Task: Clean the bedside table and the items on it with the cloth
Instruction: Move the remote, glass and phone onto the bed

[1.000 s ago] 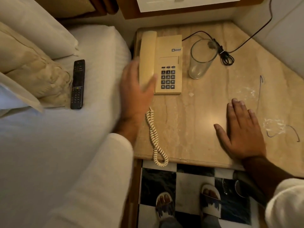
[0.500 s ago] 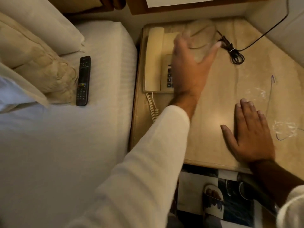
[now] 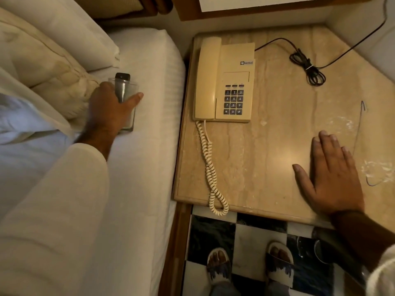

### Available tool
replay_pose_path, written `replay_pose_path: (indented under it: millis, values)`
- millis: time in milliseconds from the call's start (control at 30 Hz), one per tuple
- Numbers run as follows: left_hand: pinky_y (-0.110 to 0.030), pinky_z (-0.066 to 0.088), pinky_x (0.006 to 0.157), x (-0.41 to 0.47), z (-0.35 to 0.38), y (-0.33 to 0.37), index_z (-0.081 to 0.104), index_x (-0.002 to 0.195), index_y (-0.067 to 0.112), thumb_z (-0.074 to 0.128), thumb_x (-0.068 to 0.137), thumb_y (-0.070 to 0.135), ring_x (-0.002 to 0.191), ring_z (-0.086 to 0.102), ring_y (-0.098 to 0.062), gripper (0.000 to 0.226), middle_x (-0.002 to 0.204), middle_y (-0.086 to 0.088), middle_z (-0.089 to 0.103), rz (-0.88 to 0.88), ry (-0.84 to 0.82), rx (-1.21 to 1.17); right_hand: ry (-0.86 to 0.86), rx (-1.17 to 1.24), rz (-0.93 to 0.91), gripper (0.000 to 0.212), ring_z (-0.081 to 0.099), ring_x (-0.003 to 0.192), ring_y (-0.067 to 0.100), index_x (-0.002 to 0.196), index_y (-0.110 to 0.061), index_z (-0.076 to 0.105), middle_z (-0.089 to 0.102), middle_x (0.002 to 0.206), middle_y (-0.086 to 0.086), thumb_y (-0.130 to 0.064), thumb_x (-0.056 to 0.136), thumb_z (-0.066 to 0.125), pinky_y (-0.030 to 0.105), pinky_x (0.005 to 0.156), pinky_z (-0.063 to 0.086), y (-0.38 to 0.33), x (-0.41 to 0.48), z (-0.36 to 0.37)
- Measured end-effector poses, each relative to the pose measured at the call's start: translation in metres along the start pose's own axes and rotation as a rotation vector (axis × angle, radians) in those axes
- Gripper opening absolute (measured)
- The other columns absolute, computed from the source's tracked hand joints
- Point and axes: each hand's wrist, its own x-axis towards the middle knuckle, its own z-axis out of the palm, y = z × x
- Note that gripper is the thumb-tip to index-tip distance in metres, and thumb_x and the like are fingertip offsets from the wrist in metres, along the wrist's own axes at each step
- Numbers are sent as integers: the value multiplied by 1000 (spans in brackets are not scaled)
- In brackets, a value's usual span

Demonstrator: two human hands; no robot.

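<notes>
bed (image 3: 141, 178): white | pillows (image 3: 49, 58): at bed's head | remote (image 3: 122, 76): on bed | floor (image 3: 258, 244): checkered

Beige stone table (image 3: 267, 167) showed white smears on its right. Cream phone (image 3: 226, 82) sat back-left, handset cradled, coiled cord (image 3: 208, 165) looping over the front edge. Clear glass (image 3: 133, 88) rested on the bed (image 3: 149, 157), gripped by the left hand (image 3: 109, 110).

The middle of the tabletop (image 3: 277, 129) lies bare between the phone (image 3: 226, 82) at its left rear and the right hand (image 3: 333, 180), flat at the front right. The coiled cord (image 3: 208, 163) trails along the left side and over the front edge. A cable bundle (image 3: 310, 69) sits at the rear.
</notes>
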Motion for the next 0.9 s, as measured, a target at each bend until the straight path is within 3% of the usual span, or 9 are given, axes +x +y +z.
replay_pose_path:
  millis: [100,233,333,467,600,767,900]
  values:
    - [-49,57,101,0,10,-4,54,139,4,65,89,73,118,64,-37,86,133,-19,64,-16,-15,58,2,4,3,84,10,166,27,169,-7,13,11,178,13,-59,105,29,49,134,12,0,1,-1]
    - [-54,45,109,-14,3,15,42,149,-4,50,93,78,130,52,-45,99,144,-29,51,58,183,270,3,-12,38,84,9,166,26,169,-8,12,9,178,12,-60,105,27,47,134,11,-2,2,-11]
    - [-48,41,113,-46,8,29,46,149,2,45,98,75,135,49,-39,89,148,-23,51,202,307,111,-27,38,10,87,13,165,29,168,-5,17,14,177,14,-62,103,31,49,134,12,-13,6,-12]
    - [-40,41,119,-79,48,76,44,156,8,57,100,62,145,45,-27,79,157,-14,49,251,-11,-236,59,285,23,84,40,143,35,153,-4,43,41,156,16,-68,99,39,51,121,34,-33,30,-29]
    - [-41,39,121,-56,78,112,35,161,10,51,97,73,149,45,-30,91,164,-12,44,115,-220,-321,89,573,-1,61,48,139,28,156,-10,45,47,155,15,-46,108,48,40,118,42,-90,99,-47]
    - [-47,38,124,-39,99,128,33,163,12,44,98,76,152,42,-33,91,167,-10,41,-30,-391,-461,-110,975,319,37,63,129,19,141,-13,66,68,140,3,-27,111,49,34,113,51,-148,166,-50]
    - [-44,39,124,-51,96,131,30,164,15,51,99,70,152,42,-30,88,167,-9,41,-72,-388,-602,-134,1040,551,32,69,123,19,136,-16,70,73,134,2,-23,107,58,40,109,56,-147,167,-54]
